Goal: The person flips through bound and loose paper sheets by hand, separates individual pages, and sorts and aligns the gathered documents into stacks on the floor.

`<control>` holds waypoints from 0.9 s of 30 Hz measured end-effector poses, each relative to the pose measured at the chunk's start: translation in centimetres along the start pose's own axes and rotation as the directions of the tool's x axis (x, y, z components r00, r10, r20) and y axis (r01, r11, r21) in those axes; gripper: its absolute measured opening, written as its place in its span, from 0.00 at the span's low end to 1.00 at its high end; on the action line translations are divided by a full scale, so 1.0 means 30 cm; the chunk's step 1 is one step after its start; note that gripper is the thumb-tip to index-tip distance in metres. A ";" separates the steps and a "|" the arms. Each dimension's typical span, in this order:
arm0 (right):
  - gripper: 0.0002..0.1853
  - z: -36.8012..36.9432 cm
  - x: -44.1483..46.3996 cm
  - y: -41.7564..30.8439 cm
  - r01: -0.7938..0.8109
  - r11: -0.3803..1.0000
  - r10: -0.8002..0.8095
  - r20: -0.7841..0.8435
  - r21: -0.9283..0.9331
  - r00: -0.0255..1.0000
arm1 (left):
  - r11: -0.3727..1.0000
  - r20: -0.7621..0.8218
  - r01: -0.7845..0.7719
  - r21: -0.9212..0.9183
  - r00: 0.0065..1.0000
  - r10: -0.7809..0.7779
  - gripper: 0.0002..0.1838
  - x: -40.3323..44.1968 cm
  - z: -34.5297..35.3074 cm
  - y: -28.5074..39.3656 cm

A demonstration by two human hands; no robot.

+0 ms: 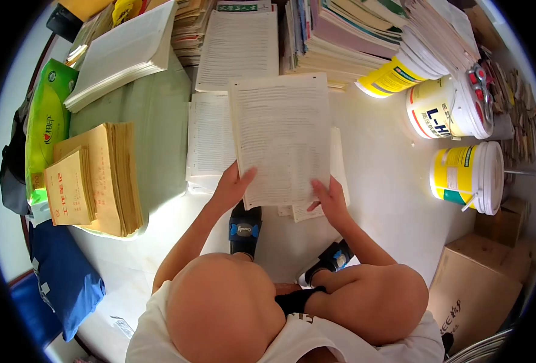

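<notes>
Between my two hands is a stack of printed paper sheets (283,133), held up over the floor in front of my knees. My left hand (231,183) grips its lower left edge, thumb on top of the page. On the lower right edge my right hand (329,198) pinches it the same way, the other fingers partly hidden beneath. Behind it lies a pile of printed papers (210,139) on the left, partly covered. Farther back rests another printed stack (236,48). A few more sheets (339,157) peek out on the right side.
On the left, a green stool or table (159,97) bears white papers (125,51), brown envelopes (113,181) and a green tissue pack (51,109). Yellow-white buckets (467,175) and cardboard boxes (476,278) stand at right. Tall paper stacks (346,42) line the back.
</notes>
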State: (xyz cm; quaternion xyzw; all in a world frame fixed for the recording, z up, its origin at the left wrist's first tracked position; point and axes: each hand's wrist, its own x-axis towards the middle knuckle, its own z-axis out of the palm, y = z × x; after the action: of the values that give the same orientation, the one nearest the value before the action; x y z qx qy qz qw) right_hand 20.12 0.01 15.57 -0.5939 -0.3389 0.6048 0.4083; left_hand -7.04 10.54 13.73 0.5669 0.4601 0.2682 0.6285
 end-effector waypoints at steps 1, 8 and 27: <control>0.20 0.022 0.024 -0.021 0.050 0.999 -0.050 -0.022 0.002 0.999 | 1.000 -0.008 -0.005 -0.002 1.000 0.005 0.21 -0.008 -0.030 0.007; 0.20 0.117 0.254 -0.244 0.159 0.987 -0.159 -0.015 -0.013 0.987 | 0.994 -0.221 0.031 -0.100 0.974 -0.053 0.19 0.085 -0.150 0.154; 0.16 0.175 0.908 -0.468 0.045 0.987 -0.049 0.025 0.155 0.998 | 0.572 -0.562 0.149 0.806 0.493 0.664 0.27 0.686 -0.443 0.120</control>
State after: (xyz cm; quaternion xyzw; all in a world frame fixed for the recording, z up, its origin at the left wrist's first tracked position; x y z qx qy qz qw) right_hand 17.25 30.95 16.46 -0.5434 -0.3109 0.6280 0.4623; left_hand -9.20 35.18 12.41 0.6469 0.6602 0.3799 -0.0359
